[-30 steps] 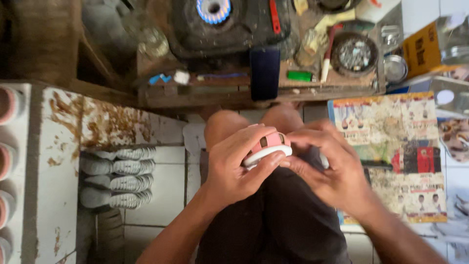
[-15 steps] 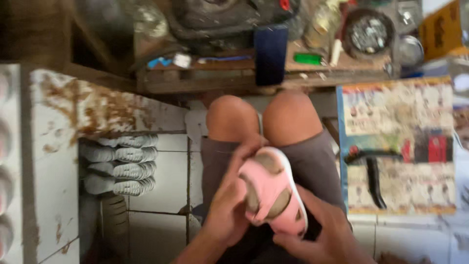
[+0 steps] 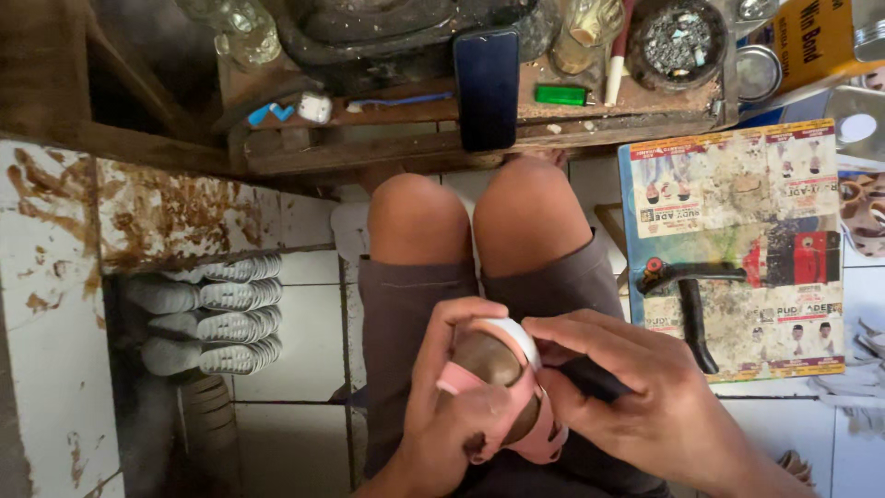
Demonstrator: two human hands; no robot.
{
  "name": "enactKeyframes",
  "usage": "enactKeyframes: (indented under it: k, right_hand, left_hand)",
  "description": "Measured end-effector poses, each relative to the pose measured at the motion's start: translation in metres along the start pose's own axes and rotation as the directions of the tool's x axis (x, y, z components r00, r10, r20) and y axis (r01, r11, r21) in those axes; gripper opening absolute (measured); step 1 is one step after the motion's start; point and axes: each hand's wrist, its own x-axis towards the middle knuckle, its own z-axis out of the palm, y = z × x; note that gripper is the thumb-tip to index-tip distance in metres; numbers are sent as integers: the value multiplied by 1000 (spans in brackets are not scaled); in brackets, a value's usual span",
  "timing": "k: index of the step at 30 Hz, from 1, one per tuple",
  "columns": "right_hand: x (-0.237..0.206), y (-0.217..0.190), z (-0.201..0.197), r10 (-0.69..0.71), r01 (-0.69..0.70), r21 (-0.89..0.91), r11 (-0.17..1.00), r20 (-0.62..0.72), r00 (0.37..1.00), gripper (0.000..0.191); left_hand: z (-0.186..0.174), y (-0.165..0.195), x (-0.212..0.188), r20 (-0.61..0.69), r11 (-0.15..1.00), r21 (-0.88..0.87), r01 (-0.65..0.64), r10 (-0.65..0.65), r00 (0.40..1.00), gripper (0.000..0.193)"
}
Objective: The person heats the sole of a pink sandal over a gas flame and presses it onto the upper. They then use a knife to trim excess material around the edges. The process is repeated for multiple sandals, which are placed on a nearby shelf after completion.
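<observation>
Holding a small pink sandal [image 3: 502, 392] over the lap, both hands closed on it.

Left hand [image 3: 442, 406] wraps the sandal's side; right hand [image 3: 645, 397] pinches its white rim. A rectangular printed poster [image 3: 737, 194], blue-edged with red patches, lies right on the white-tiled floor [image 3: 295, 360]. On the wooden desk [image 3: 387, 138] sit a dark phone [image 3: 486, 88], green lighter [image 3: 562, 95] and round tin of ash-grey bits [image 3: 680, 37].
</observation>
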Motion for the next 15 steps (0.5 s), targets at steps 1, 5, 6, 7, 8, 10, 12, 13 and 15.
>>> enactKeyframes:
  k: [1,5,6,7,8,10,12,13,15]
  right_hand:
    - [1,0,0,-3,3,-26,1000,12,1000,46]
    - [-1,6,5,11,-13,-68,998,-22,1000,39]
    - [-2,8,5,18,-20,-63,998,-31,999,40]
    - [-3,10,5,27,-29,-61,998,-41,999,40]
    - [-3,11,5,39,-40,-23,999,-40,998,41]
    - [-2,9,7,53,-50,57,997,-40,998,44]
    - [1,0,11,16,-10,71,997,-84,996,43]
    - [2,-5,14,-11,19,83,996,-99,995,43]
    - [4,-12,18,-112,127,44,991,-252,961,44]
  left_hand:
    - [0,-1,-1,11,998,57,-7,6,1000,58]
    - [-2,-9,-3,15,998,43,36,-36,999,57]
    - [-3,-10,-2,10,998,-19,57,-56,998,57]
    - [-3,-11,-1,7,1000,26,5,-6,1000,56]
    - [-3,-11,1,2,996,74,-47,47,999,56]
    - [-1,-6,5,-17,989,103,-108,111,994,55]
    - [4,-1,10,-35,992,50,-114,116,993,56]
    - [7,0,13,-19,971,151,-184,189,982,55]
    - [13,0,19,42,884,340,-322,327,944,53]
